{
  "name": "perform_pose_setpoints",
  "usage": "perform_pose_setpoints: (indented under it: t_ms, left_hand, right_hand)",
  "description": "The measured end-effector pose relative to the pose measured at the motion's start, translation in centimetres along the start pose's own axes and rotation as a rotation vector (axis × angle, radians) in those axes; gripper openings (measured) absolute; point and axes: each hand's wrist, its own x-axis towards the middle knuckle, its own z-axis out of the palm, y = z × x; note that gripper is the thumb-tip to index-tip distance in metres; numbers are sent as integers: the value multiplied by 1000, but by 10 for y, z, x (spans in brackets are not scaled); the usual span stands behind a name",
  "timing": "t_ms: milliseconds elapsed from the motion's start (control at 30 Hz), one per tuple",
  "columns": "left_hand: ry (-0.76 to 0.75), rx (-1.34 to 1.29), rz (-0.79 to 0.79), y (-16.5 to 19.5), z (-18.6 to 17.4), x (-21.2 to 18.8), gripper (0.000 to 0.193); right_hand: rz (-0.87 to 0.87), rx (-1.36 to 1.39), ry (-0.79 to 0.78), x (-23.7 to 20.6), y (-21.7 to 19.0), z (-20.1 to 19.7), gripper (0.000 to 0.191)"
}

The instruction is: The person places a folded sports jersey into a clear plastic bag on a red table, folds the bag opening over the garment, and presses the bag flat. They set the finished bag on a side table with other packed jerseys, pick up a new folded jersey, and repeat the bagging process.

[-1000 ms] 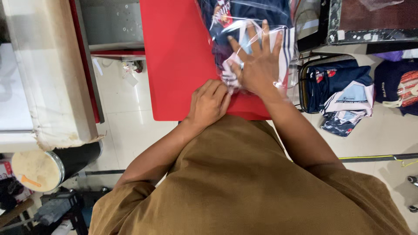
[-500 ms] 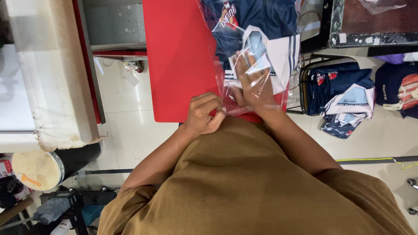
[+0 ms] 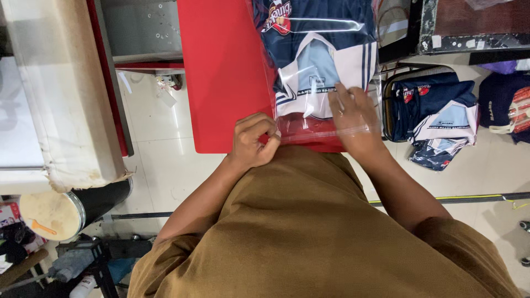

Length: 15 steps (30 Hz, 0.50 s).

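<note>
Both hands had shifted: left hand (image 3: 255,140) now pinched the clear bag (image 3: 320,83)'s flap at six o'clock, right hand (image 3: 353,118) pressing it flat on the tabletop (image 3: 221,77).

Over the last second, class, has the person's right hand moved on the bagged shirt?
Yes. The right hand has slid back from the middle of the clear bag to its near edge, close to the near edge of the red table.
</note>
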Motion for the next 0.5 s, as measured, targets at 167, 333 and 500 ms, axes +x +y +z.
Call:
perform_pose_setpoints:
  t_ms: [167,333,500]
  left_hand:
    - [-35,-14,-9,-4,2,1,15]
    - [-36,-6,3,-5,-2,-2,15]
    - [-27,-28,27,-7,-2,-2,13]
  right_hand:
    - [-156,153,149,6,9,0,66]
    - [-130,26,246,11,20,28,34]
    - [69,315,570,14,30,66,9]
